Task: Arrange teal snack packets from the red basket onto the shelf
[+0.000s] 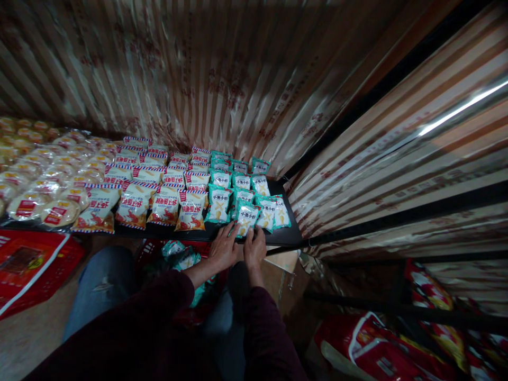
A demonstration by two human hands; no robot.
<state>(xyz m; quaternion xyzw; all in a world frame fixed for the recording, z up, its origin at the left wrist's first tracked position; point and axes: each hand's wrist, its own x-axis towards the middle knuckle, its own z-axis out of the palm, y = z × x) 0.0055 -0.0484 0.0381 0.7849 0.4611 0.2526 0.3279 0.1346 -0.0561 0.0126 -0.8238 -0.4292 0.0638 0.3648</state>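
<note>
Both my hands reach to the front edge of a black shelf (pixel 286 235). My left hand (pixel 224 248) and my right hand (pixel 254 246) together grip the lower edge of one teal snack bag (pixel 246 216). That bag stands at the front of several rows of the same teal bags (pixel 238 182). Red-and-blue striped snack bags (pixel 164 203) fill the shelf to the left of the teal ones. My dark red sleeves run down to the bottom of the view.
Round cakes in clear wrappers (pixel 47 180) cover the shelf's far left. A red crate (pixel 186 262) holding more teal bags sits below the shelf by my knees. A red carton (pixel 27 270) lies at left. Striped foil covers the walls. Red packages (pixel 381 349) lie at lower right.
</note>
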